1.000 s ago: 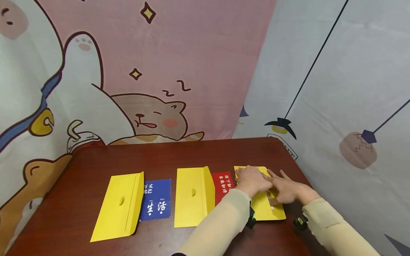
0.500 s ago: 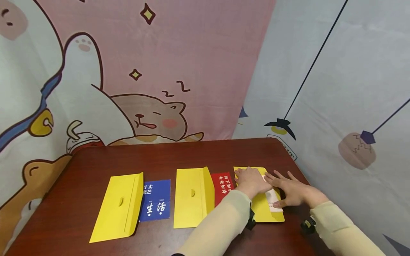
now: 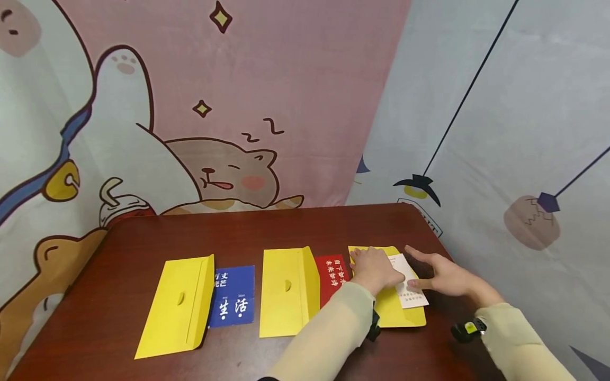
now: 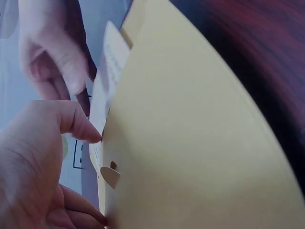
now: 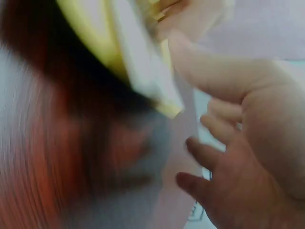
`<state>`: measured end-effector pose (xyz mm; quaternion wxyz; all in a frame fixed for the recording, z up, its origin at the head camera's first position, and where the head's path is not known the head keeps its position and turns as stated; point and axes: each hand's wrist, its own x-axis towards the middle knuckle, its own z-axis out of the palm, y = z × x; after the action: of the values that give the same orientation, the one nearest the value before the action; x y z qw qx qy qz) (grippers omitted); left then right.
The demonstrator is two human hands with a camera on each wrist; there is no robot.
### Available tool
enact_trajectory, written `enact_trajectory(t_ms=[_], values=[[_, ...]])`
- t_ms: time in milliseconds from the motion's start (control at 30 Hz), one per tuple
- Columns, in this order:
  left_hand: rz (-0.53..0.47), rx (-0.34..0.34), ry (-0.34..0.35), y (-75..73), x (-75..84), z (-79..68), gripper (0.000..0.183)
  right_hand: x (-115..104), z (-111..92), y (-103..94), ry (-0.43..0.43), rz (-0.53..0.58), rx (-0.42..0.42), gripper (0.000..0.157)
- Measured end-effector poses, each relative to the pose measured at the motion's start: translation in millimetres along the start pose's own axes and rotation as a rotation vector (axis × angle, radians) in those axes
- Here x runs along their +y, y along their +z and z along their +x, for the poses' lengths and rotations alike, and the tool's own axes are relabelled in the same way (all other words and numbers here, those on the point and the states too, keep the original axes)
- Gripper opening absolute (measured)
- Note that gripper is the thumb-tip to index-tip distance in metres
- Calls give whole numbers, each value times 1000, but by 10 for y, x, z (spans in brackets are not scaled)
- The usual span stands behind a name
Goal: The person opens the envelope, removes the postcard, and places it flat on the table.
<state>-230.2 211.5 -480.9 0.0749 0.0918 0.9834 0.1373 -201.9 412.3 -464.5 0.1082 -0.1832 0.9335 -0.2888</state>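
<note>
A yellow envelope (image 3: pixel 388 312) lies at the right of the table under my left hand (image 3: pixel 375 271). In the left wrist view that hand's thumb and fingertips touch the envelope's face beside a small cut tab (image 4: pixel 110 175). A white card with red print (image 3: pixel 413 296) sticks out over the envelope's right side, its inner edge hidden. Just right of the card is my right hand (image 3: pixel 445 275), fingers extended and spread, its thumb at the card's edge. In the blurred right wrist view, the white card (image 5: pixel 138 52) appears beside the thumb, with nothing gripped.
Left of the hands lie a red card (image 3: pixel 331 275), partly covered, a second yellow envelope (image 3: pixel 283 296), a blue card (image 3: pixel 233 296) and a third yellow envelope (image 3: pixel 176 307). The brown table (image 3: pixel 229 233) ends at a printed cloth backdrop (image 3: pixel 305 106).
The white card has come into view and now extends farther right over the envelope. My right hand has moved right, its fingers off the card. The left hand has stayed on the envelope.
</note>
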Motion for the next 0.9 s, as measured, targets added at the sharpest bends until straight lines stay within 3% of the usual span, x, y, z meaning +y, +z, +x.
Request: enact_trajectory(t_ms=[200,367,567,900], values=[[-12,-24,-14,-49,-1,-14,70,-52,47,66,260,257,160,77],[-30,-20,-20,-65,-2,-30,69,-14,79,137,417,480,187,64],[-19,-8,-11,-64,-6,-52,69,77,121,207,455,642,110,56],[5,5,35,-64,-28,-56,59,169,83,160,436,734,92,50]])
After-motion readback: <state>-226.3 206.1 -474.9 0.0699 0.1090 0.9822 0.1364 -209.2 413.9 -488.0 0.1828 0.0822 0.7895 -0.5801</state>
